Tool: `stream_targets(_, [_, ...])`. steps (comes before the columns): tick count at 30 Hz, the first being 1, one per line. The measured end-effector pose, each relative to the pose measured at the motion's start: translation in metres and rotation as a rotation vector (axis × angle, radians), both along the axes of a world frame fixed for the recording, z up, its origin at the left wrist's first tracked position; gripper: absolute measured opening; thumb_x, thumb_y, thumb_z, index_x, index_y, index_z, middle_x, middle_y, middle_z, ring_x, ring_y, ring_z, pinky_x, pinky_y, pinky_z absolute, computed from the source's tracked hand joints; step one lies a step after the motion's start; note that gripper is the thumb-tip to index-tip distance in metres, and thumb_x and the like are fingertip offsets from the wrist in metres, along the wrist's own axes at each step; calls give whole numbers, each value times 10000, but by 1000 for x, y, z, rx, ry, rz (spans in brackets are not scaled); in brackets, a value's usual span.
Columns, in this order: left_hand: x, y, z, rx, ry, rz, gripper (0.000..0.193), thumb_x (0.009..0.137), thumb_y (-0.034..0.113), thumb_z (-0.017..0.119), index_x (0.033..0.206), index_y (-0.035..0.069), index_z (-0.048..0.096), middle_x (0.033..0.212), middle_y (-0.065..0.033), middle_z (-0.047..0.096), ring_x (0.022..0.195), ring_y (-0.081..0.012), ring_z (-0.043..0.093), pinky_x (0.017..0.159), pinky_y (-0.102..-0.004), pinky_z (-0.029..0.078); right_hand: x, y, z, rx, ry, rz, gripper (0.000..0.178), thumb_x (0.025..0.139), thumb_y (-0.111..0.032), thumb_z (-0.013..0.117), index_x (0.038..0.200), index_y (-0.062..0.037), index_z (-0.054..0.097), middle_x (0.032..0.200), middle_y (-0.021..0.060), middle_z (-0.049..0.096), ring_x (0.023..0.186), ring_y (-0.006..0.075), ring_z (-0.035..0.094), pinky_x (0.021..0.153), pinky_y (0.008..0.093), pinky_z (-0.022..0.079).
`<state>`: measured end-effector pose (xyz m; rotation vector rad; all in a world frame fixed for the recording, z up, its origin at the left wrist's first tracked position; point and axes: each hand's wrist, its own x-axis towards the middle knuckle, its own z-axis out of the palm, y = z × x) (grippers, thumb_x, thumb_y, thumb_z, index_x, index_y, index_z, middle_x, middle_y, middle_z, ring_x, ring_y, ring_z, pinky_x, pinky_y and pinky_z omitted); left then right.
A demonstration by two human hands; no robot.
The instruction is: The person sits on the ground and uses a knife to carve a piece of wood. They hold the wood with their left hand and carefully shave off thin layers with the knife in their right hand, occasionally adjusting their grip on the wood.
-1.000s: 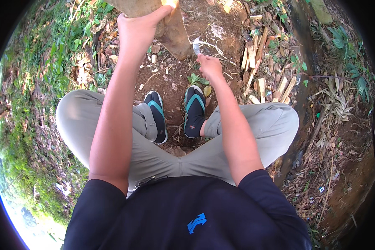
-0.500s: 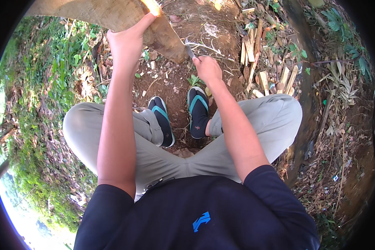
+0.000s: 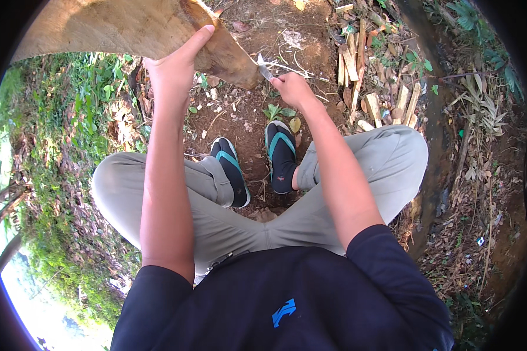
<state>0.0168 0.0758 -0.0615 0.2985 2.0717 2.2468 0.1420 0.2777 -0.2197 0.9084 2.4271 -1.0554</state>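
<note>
A broad tan-brown sheet (image 3: 111, 26), like a dried palm sheath, stretches from the upper left to a narrow tip near the top middle. My left hand (image 3: 173, 67) is closed on its near edge, the thumb lying over the upper face and the other fingers hidden beneath. In my right hand (image 3: 293, 89) is a small knife (image 3: 264, 71), gripped by its handle with the fingers wrapped round. Its short metal blade is beside the sheet's narrow right tip; whether it touches the tip I cannot tell.
Split wood pieces (image 3: 350, 61) lie on the ground to the right, with more short sticks (image 3: 397, 105) nearer. My sandalled feet (image 3: 282, 155) rest on brown soil between my bent knees. Green plants (image 3: 85, 111) grow at left; a dark trunk-like strip (image 3: 433, 169) runs along the right.
The sheet's left part has come lower and more of it shows. My left hand has shifted slightly left. The knife and my right hand have moved only a little, staying by the tip.
</note>
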Motion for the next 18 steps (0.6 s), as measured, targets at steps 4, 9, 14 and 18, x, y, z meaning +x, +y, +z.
stream_targets(4, [7,-1,-7,31,71,-44,344,782,81,837,1057,-33,665,974,-77,700,883,-156,659,823,-302,526,-4,2,-1,-77,14,5,375,947,-350,586,976,-4,726,947,253,704,930,406,672,856,455,499])
stream_targets(9, [8,1,-4,37,92,-41,347,783,73,837,1060,-30,655,989,-75,695,877,-152,654,818,-302,527,-9,2,2,-29,13,23,355,947,-332,581,962,-9,726,965,263,700,936,417,669,866,465,505])
stream_targets(14, [6,-5,-2,43,32,3,467,776,82,845,1163,-25,607,1081,-87,661,952,-159,635,863,-306,516,-14,-15,1,4,42,-42,355,950,-324,577,979,-4,727,1034,253,700,1014,414,660,927,478,502])
stream_targets(18, [5,-8,7,-6,-110,38,513,784,93,843,1213,-19,584,1115,-84,645,988,-164,624,896,-308,503,-15,-17,6,32,11,-26,359,954,-324,576,1033,-4,718,1106,243,692,1068,393,653,959,491,492])
